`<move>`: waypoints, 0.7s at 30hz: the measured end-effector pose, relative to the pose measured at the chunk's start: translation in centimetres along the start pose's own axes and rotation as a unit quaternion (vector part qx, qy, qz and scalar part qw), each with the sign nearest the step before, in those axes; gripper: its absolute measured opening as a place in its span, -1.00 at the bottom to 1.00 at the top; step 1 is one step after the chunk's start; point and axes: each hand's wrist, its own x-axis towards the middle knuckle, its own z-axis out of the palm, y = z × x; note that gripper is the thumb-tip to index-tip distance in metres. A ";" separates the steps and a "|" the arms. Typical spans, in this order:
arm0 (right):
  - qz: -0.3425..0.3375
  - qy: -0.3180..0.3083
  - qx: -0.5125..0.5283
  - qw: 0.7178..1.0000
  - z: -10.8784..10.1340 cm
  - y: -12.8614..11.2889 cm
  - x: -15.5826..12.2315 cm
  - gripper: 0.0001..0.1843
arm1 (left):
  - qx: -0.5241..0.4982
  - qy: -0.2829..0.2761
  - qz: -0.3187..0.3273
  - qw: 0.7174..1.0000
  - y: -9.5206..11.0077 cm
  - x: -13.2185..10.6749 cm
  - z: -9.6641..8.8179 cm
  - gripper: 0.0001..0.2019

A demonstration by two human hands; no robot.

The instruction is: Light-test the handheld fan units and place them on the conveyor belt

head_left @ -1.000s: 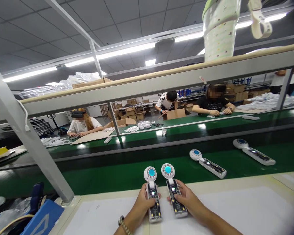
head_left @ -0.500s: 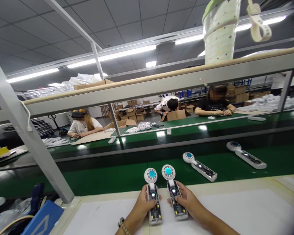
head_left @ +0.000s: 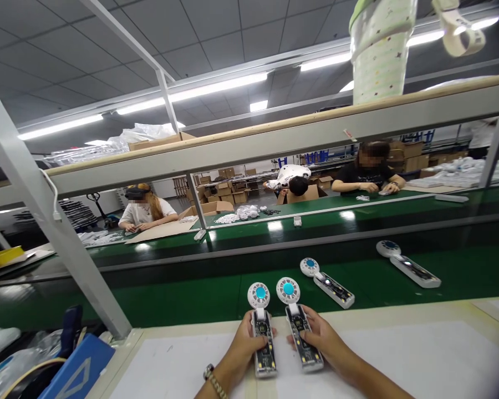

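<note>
My left hand (head_left: 241, 350) is wrapped round the handle of a small white device with an exposed circuit board and a round blue-centred head (head_left: 261, 327). My right hand (head_left: 322, 343) grips a second, matching device (head_left: 298, 330) beside it. Both devices lie on the white worktop (head_left: 419, 354), heads pointing at the green conveyor belt (head_left: 191, 293). Two more such devices lie on the belt, one close by (head_left: 326, 282) and one further right (head_left: 408, 264).
A slanted grey frame post (head_left: 54, 221) stands at the left, with a blue object (head_left: 77, 371) and plastic bags below it. A shelf beam (head_left: 274, 144) crosses overhead, carrying a patterned roll (head_left: 378, 55). Three people work at a far belt among cardboard boxes.
The two devices on the belt have drifted to the left. The lights on the held circuit boards, lit earlier, no longer show. My hands have stayed in place.
</note>
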 end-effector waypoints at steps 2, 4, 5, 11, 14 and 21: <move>0.043 -0.018 0.038 0.998 0.0 -0.5 -0.3 -0.45 | -0.029 0.014 -0.017 0.999 0.5 -0.1 0.4 -0.58; 0.080 -0.036 0.079 0.993 -0.1 -0.9 -0.4 -0.61 | -0.027 0.026 -0.044 0.998 0.9 -0.2 0.6 -0.66; 0.087 -0.043 0.096 0.991 -0.1 -1.1 -0.4 -0.56 | -0.019 0.025 -0.058 0.998 1.1 -0.2 0.7 -0.56; 0.093 -0.071 0.122 0.986 -1.1 -2.4 0.0 -0.29 | -0.014 -0.012 -0.125 0.992 1.1 0.1 0.7 -0.30; 0.089 -0.043 0.134 0.986 -2.9 -4.0 0.3 -0.31 | -0.036 0.037 -0.109 0.993 1.0 0.8 0.0 -0.36; -0.092 0.212 -0.113 0.966 -11.4 -6.9 2.5 -0.41 | 0.106 0.316 0.106 0.937 2.9 3.0 -7.1 -0.31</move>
